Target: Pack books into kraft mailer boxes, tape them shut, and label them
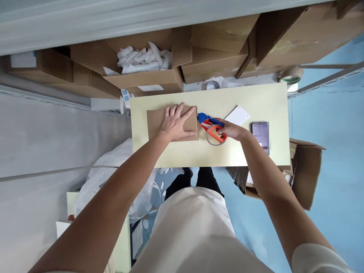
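A closed brown cardboard box (155, 123) lies flat on the pale yellow table (241, 155). Spread across its top, toward the right end, is my left hand (176, 123), fingers apart. My right hand (231, 129) grips a tape dispenser (212, 125) with a blue head, an orange-red frame and a ring of tape. The dispenser's blue head is right beside the box's right end; whether it touches cannot be made out. Just behind my right hand lies a white card or paper (239, 115).
A phone (260, 137) lies on the table's right side. Behind the table stand open cartons, one holding white packing pieces (142, 58), with tape rolls (212, 85) nearby. An open carton (305, 174) stands at the lower right, and a white plastic bag (113, 159) at the left.
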`<state>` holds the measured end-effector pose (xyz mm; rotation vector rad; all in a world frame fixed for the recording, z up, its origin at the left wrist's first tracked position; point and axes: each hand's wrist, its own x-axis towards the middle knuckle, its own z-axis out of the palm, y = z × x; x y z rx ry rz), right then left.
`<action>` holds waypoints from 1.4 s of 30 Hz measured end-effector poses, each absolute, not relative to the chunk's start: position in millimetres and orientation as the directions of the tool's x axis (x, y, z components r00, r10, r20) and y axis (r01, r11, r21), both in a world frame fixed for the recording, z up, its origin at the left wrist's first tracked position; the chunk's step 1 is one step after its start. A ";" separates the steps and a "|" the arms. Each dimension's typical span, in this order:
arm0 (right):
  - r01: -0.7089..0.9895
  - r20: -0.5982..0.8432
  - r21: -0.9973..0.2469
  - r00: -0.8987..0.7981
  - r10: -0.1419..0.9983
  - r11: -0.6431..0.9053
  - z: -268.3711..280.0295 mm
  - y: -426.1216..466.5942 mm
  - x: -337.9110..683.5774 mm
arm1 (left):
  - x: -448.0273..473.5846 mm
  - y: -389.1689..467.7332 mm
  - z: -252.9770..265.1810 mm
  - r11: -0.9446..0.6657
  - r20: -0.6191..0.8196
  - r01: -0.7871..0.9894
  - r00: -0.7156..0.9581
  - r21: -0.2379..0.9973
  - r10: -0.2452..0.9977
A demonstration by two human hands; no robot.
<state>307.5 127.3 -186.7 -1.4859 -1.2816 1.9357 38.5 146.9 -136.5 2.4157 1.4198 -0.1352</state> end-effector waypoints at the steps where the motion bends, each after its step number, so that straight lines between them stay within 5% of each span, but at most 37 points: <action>1: 0.231 -0.558 -0.829 -0.362 0.746 -0.509 -189.9 120.1 304.8 | 39.9 147.8 -138.4 -0.428 -0.244 0.872 0.481 0.239 0.842; 7: 0.270 -0.638 -0.770 -0.366 0.678 -0.578 -200.7 30.7 302.6 | 38.8 145.9 -144.1 -0.387 -0.265 0.886 0.449 0.254 0.853; 14: 0.632 -0.725 -0.669 -0.441 0.529 -0.391 -171.9 9.1 268.6 | 39.0 143.3 -145.0 -0.393 -0.237 0.882 0.454 0.261 0.859; 21: 0.662 -0.732 -0.669 -0.507 0.456 -0.337 -154.0 53.2 217.0 | 36.2 144.0 -147.5 -0.418 -0.227 0.866 0.481 0.276 0.847; 26: 0.575 -0.725 -0.680 -0.435 0.535 -0.454 -125.8 27.8 247.0 | 18.9 129.7 -137.4 -0.432 -0.179 0.860 0.486 0.272 0.855; 33: 0.188 -0.506 -0.863 -0.300 0.809 -0.470 -70.1 -8.1 308.1 | -28.0 94.7 -131.7 -0.083 -0.158 0.959 0.129 0.272 0.979; 38: 0.351 -0.193 -0.929 -0.188 0.963 -0.117 -34.9 8.0 308.5 | -41.1 91.7 -147.7 -0.086 -0.111 0.908 0.143 0.411 0.983; 42: 0.467 0.156 -0.855 -0.186 0.970 0.227 5.2 43.5 305.7 | -39.7 86.5 -154.7 -0.091 -0.070 0.876 0.140 0.473 0.988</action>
